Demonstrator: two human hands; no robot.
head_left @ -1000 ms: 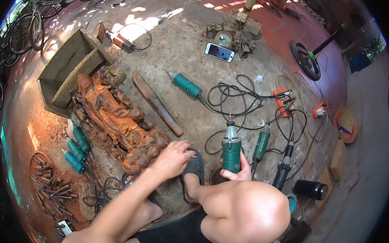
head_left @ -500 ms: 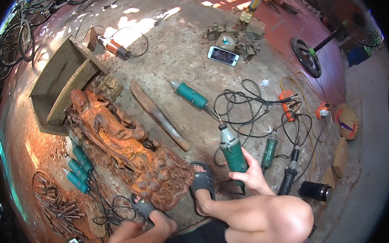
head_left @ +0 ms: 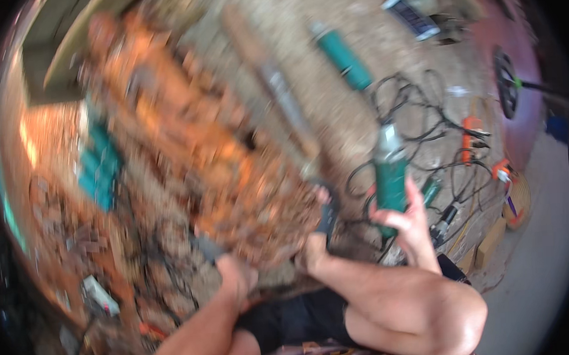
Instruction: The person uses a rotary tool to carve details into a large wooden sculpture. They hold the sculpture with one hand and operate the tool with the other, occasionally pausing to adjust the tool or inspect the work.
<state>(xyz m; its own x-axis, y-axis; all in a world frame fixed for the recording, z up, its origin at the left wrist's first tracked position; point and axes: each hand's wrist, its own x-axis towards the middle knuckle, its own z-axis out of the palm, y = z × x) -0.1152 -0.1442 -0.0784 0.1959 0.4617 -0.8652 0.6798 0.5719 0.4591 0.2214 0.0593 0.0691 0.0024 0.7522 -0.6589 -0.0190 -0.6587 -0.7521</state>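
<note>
My right hand point(head_left: 408, 223) is wrapped round the lower body of a green die grinder point(head_left: 391, 182), held upright with its silver nose pointing up and away. My left hand does not show. Between my feet lies a carved wooden statue point(head_left: 189, 131), reddish brown and blurred by motion, its robed figure stretching toward the far left. A long wooden stick point(head_left: 271, 79) rests on the ground to its right. Beyond it lies another green die grinder point(head_left: 344, 60), and a third one point(head_left: 432, 190) is partly visible behind my right hand.
Black cords point(head_left: 418, 112) tangle on the ground at right, beside an orange power strip point(head_left: 472, 139). Several green grinders point(head_left: 99, 167) are left of the statue, near scattered carving bits point(head_left: 77, 238). A phone point(head_left: 410, 15) lies far right; a wooden box point(head_left: 53, 75) stands far left.
The view has swung, so the scene is shifted and blurred. My right hand still grips the green die grinder. My left hand, a blur by the left knee before, no longer shows.
</note>
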